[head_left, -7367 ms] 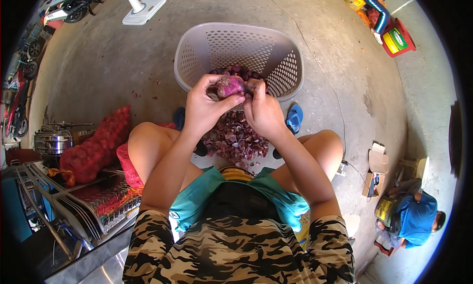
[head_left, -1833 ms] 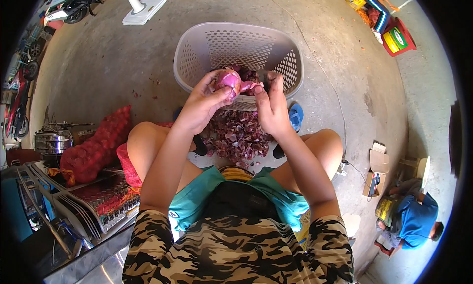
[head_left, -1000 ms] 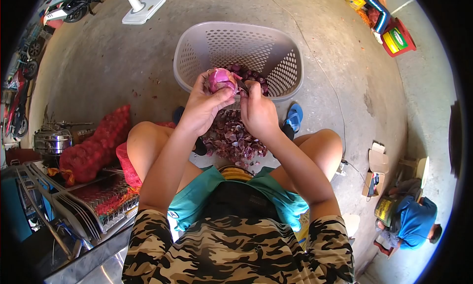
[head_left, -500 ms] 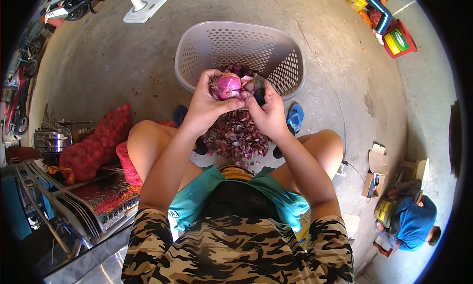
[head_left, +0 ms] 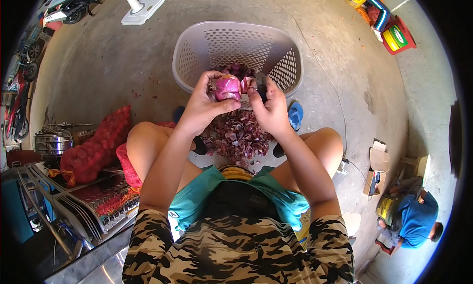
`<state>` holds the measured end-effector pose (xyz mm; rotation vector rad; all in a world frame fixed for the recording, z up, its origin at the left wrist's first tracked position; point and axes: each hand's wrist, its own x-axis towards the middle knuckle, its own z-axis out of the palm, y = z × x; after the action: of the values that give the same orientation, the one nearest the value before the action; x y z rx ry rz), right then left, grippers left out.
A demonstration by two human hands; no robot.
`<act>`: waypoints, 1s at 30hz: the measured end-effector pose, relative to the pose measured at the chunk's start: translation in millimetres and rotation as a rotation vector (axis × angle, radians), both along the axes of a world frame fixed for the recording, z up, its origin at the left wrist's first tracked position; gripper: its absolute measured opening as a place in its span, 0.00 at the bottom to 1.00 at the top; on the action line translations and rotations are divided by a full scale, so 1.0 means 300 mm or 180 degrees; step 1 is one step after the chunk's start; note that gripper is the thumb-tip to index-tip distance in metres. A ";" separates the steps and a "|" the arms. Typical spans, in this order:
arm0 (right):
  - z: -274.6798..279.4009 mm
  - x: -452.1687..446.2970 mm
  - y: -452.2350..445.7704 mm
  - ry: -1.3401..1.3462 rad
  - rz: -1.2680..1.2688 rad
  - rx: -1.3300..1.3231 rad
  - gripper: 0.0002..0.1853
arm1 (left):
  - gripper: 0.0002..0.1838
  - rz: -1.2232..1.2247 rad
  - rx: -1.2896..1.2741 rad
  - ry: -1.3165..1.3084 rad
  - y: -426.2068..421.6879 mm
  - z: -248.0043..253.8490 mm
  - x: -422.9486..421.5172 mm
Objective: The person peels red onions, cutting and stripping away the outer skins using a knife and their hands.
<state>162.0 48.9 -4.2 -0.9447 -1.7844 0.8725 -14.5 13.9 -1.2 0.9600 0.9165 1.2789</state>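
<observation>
The left hand (head_left: 205,101) grasps the onion (head_left: 227,89) above the near rim of the basket (head_left: 191,52), apparently to steady it; the right hand (head_left: 270,108) grips a blade (head_left: 261,80), thumb at loose skin (head_left: 245,84).

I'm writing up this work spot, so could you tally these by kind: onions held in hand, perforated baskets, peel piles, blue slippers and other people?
Held onion, in the left hand: 1
Perforated basket: 1
Peel pile: 1
Blue slippers: 2, one mostly hidden
Other people: 2
Total: 7
</observation>
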 end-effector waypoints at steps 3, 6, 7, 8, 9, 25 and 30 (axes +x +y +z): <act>-0.004 0.000 0.002 0.0265 0.0165 0.0010 0.09 | 0.33 0.0040 0.0023 0.0067 0.001 -0.001 -0.001; 0.013 -0.017 -0.006 0.0381 0.0210 0.0081 0.09 | 0.33 0.0063 0.0075 0.0078 0.000 0.007 0.004; 0.002 -0.023 -0.006 0.0426 0.0204 0.0025 0.09 | 0.33 0.0066 0.0093 0.0064 -0.001 0.008 0.005; -0.006 -0.025 -0.006 0.0472 0.0198 -0.0028 0.09 | 0.33 0.0084 0.0122 0.0166 -0.001 0.006 0.004; -0.008 -0.022 -0.005 0.0377 0.0187 -0.0032 0.09 | 0.33 0.0102 0.0151 0.0269 0.000 0.004 0.003; -0.005 0.011 0.015 -0.0224 -0.0132 -0.0095 0.12 | 0.31 -0.0013 -0.0036 0.0008 -0.003 0.009 0.004; -0.003 0.009 0.015 -0.0176 -0.0222 -0.0143 0.13 | 0.31 -0.0155 -0.0068 -0.0070 0.001 0.017 0.000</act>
<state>164.6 53.5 -5.0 -1.0630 -1.7743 0.8527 -14.5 14.2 3.9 0.9444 0.8832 1.2339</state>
